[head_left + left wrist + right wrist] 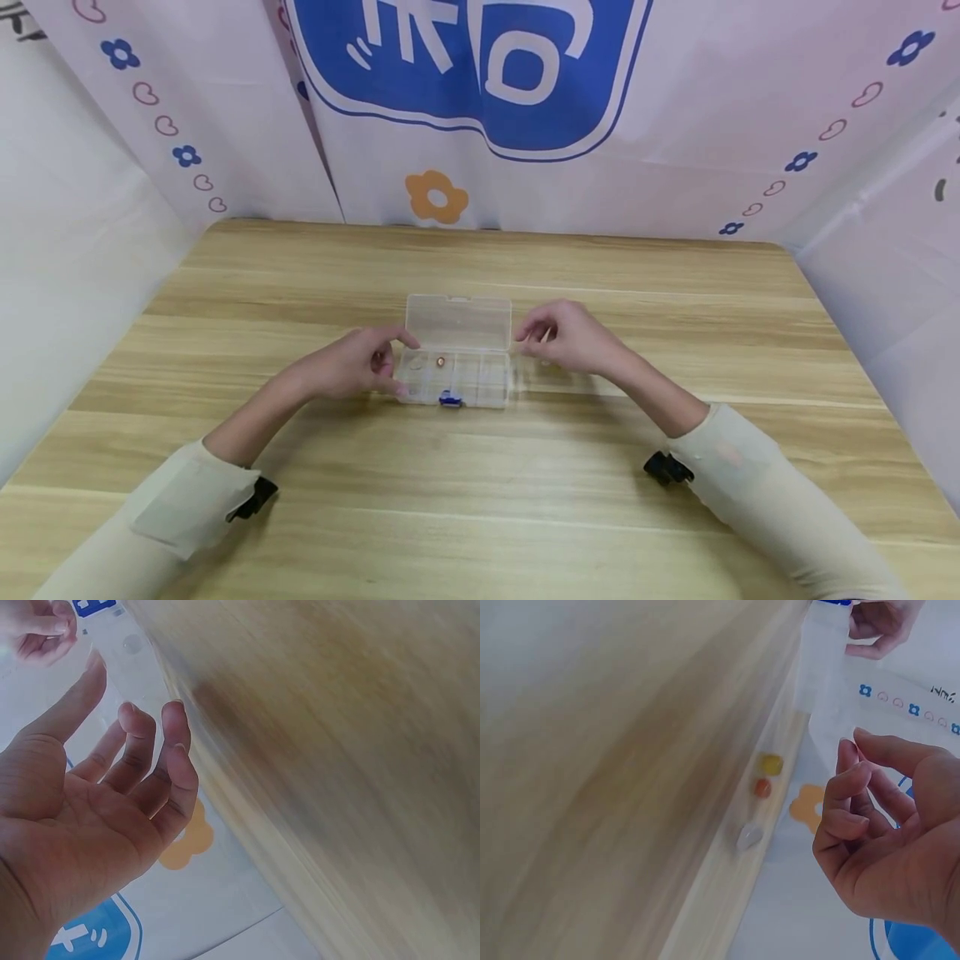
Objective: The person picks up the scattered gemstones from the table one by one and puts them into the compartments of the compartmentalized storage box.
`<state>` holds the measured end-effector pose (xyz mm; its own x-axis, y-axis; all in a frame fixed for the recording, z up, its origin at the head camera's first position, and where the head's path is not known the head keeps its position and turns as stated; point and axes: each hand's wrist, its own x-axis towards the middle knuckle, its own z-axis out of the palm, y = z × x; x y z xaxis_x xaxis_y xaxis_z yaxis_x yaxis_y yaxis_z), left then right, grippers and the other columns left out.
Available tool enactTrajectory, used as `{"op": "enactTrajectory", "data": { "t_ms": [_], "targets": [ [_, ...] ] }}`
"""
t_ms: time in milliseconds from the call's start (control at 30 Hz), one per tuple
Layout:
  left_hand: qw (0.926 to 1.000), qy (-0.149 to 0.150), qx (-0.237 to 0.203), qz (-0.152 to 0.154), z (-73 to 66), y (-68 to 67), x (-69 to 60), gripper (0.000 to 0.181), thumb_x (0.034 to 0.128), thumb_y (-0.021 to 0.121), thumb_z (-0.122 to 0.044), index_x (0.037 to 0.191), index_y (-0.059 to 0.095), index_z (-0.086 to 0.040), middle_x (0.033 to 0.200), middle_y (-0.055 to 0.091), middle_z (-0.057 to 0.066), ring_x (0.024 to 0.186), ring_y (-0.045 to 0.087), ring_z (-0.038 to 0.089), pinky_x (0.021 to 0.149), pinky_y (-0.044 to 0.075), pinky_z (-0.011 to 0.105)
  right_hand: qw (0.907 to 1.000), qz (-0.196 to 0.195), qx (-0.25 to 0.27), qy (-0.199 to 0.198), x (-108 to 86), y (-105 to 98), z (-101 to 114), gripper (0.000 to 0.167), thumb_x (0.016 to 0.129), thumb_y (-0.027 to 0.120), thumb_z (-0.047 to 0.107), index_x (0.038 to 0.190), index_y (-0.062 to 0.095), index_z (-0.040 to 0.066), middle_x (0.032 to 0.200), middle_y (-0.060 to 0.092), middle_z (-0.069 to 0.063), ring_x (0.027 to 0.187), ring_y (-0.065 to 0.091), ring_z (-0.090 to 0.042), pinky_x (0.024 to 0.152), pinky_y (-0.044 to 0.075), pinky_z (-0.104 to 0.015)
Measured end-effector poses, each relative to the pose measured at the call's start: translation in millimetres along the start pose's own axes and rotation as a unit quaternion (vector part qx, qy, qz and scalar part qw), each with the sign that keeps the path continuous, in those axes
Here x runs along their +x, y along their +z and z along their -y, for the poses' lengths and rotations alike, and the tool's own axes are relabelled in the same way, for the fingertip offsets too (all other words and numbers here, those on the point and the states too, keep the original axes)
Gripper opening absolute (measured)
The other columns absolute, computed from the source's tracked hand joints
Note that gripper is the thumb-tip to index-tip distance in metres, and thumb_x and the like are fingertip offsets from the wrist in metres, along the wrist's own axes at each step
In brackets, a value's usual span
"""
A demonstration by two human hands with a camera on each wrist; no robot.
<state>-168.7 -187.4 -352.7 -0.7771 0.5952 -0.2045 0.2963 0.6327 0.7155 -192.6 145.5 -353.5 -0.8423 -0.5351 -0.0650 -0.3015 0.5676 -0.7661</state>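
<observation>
A clear plastic compartment box [480, 379] lies on the table with its lid [459, 323] folded back and a blue latch [450, 399] at the front. My left hand [358, 360] grips its left end, thumb at the front and index finger towards the hinge. A small brown-orange bead [440, 362] rests in one compartment. Beside the lid's right edge hovers my right hand [566, 337], thumb and index fingertips brought together; whether something tiny is between them is not visible. Below it lie a yellow bead [772, 764], an orange bead [762, 787] and a clear stone [749, 836].
The wood-grain table [480, 517] extends around the box. White printed cloth [645, 196] stands along its back edge, with more white sheeting at both sides. Black clips [667, 468] hang at the sleeves.
</observation>
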Motion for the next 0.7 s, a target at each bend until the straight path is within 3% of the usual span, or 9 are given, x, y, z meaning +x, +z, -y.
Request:
{"op": "enactTrajectory", "data": {
  "t_ms": [467,700],
  "targets": [
    [1.0,-0.006,0.003,0.0,0.6,1.1,-1.1,0.057,0.0889,0.082,-0.009,0.136,0.053,0.007,0.073,0.056,0.002,0.067,0.049,0.015,0.061,0.043,0.026,0.9994,-0.01,-0.011,0.031,-13.3,-13.3,-28.5,0.006,0.092,0.074,0.002,0.097,0.075,-0.001,0.081,0.071,-0.006,0.07,0.06,-0.016,0.059,0.05,-0.027],
    [1.0,-0.008,0.003,0.003,0.0,0.4,-1.3,0.058,0.0892,0.082,-0.009,0.136,0.053,0.007,0.073,0.056,0.002,0.066,0.049,0.015,0.06,0.043,0.027,0.999,-0.005,-0.025,0.036,-22.7,-21.1,-40.2,0.004,0.09,0.076,-0.001,0.094,0.076,-0.001,0.087,0.073,-0.008,0.076,0.063,-0.018,0.065,0.052,-0.026]
  ]
}}
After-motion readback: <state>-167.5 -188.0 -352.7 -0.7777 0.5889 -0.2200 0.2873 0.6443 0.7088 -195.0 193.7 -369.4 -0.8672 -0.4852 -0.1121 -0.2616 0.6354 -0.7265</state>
